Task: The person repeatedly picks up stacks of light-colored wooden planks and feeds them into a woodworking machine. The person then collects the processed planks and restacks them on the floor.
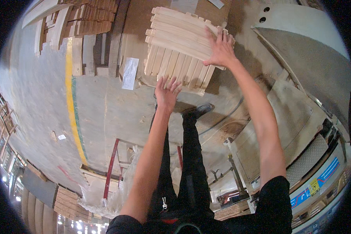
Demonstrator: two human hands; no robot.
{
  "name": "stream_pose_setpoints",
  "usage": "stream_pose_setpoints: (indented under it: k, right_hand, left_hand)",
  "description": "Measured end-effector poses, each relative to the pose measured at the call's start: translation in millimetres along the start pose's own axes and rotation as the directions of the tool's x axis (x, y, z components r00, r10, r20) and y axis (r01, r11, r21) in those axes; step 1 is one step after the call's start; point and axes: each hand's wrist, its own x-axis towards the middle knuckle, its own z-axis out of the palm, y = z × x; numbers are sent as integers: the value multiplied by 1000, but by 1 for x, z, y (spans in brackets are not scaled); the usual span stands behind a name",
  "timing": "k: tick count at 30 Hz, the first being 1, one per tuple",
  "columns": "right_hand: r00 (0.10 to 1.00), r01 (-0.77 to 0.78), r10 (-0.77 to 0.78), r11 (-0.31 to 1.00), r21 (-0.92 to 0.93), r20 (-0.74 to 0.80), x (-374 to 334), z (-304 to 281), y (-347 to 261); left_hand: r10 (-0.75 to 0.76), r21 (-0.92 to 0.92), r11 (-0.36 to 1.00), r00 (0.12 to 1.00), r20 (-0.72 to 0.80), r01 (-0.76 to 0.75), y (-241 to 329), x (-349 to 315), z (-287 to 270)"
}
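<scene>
- The stack of pale, notched wooden slats [175, 33] lies ahead of the person, over a brown flat sheet [134, 45]; its 2 visible layers run crosswise, and whatever lies deeper is hidden.
- The bare right hand [222, 52] spreads its fingers over the upper slats' right end, covering part of them; it is not closed around any.
- The bare left hand [167, 91] is loosely open at the stack's near edge; whether its fingertips touch is hard to tell.
- The left forearm partly hides the black trousers [192, 156]; only 1 dark shoe [202, 110] shows clearly.
- The brown timber pile [95, 25] is cut off at upper left.
- Crumpled clear plastic sheeting [124, 195] bunches around a red metal frame [111, 167]; its contents cannot be made out.
</scene>
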Motion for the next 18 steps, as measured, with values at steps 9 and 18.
stream_pose_setpoints:
  k: [9,18]
  right_hand:
    - [999,26,-25,999,44,-24,-2,-1,7]
    - [993,-19,33,993,119,-113,-22,6,-19]
  left_hand:
    - [78,86,993,996,41,-81,-8,63,92]
    - [136,90,987,991,12,-136,-23,76,90]
